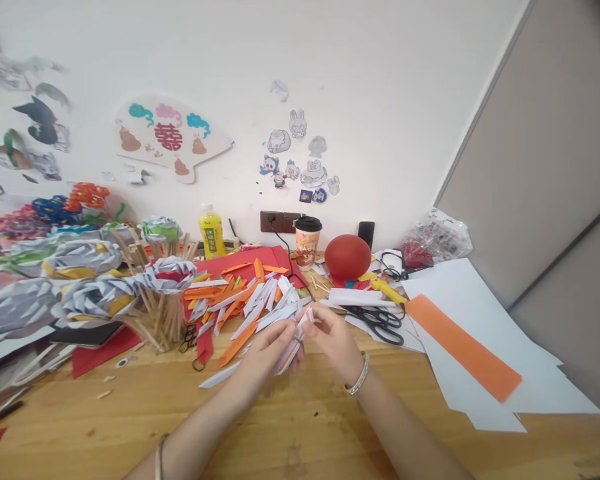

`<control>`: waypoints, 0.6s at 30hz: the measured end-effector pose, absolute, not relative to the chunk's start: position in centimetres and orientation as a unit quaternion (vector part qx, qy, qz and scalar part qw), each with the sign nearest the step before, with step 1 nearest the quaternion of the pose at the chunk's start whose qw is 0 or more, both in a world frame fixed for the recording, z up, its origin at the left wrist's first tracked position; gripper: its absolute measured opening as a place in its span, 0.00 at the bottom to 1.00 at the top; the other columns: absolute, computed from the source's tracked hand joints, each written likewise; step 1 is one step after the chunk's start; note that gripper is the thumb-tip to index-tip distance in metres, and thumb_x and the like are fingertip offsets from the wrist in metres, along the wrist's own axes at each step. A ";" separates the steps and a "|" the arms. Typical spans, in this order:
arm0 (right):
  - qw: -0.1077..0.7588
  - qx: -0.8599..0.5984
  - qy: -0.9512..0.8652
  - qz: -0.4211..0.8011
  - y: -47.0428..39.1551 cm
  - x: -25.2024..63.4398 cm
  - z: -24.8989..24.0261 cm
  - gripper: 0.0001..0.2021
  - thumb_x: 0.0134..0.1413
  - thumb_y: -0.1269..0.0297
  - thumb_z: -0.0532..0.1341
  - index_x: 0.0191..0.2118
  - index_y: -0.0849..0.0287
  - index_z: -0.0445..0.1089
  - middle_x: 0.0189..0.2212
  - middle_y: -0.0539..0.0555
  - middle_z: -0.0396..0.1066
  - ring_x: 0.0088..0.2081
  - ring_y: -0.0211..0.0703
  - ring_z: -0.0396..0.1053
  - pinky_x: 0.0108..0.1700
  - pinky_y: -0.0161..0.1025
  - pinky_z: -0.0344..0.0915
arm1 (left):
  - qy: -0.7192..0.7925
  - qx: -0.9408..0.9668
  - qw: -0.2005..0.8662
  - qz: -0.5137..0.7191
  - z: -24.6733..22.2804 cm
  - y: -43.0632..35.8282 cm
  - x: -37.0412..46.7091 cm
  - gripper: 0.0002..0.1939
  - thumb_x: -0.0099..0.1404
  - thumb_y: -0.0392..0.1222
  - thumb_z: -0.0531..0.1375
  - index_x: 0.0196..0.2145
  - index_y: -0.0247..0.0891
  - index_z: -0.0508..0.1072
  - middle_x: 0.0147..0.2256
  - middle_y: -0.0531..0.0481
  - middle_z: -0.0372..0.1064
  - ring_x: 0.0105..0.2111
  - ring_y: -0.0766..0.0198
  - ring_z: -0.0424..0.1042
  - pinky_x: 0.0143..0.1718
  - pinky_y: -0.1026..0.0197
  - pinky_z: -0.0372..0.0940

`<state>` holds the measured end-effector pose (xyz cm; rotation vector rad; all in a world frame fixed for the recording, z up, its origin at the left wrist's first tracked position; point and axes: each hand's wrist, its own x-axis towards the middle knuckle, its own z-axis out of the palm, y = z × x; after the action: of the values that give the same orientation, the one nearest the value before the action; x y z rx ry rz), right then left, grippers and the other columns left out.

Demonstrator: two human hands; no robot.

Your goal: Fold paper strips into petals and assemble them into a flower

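My left hand (273,347) and my right hand (333,333) meet above the front of the table. Between them is a small bundle of folded paper strips (286,360), white with some orange. The fingers of my left hand are closed round its lower part. My right thumb and fingers pinch its upper end. A grey band or ring shows near the left fingers, and I cannot tell which. Just behind my hands lies a loose heap of folded strips (253,303), white, orange and yellow, partly on red paper (275,257).
Black scissors (387,327) lie right of my hands, near a yellow glue gun (387,290) and a red balloon (348,257). An orange strip (463,347) rests on white sheets (490,300). A lidded cup (307,243), yellow bottle (211,233) and paper flowers (97,297) stand behind and left.
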<state>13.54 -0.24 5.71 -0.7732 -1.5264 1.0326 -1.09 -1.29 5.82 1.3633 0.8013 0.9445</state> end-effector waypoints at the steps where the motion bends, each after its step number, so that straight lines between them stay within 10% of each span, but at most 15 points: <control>1: 0.541 -0.326 -0.637 0.442 -0.4 13.3 5.6 0.13 0.52 0.53 0.59 0.32 0.60 0.68 0.29 0.50 0.65 0.31 0.38 0.64 0.34 0.34 0.63 | 0.356 0.597 0.595 0.404 5.6 -1.2 -1.0 0.24 0.55 0.63 0.55 0.27 0.36 0.64 0.19 0.55 0.64 0.16 0.70 0.60 0.19 0.67 0.53; 18: 0.595 -0.345 -0.532 0.494 -1.6 11.9 4.7 0.17 0.52 0.51 0.57 0.33 0.62 0.71 0.21 0.47 0.64 0.18 0.34 0.62 0.18 0.31 0.60 | 0.372 0.643 0.504 0.440 4.1 -1.7 0.2 0.22 0.60 0.61 0.50 0.27 0.37 0.62 0.20 0.57 0.57 0.18 0.71 0.54 0.20 0.67 0.51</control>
<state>11.93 -1.57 4.72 -0.8016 -1.2362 1.1480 0.20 -1.71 4.10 1.5529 0.8974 1.0615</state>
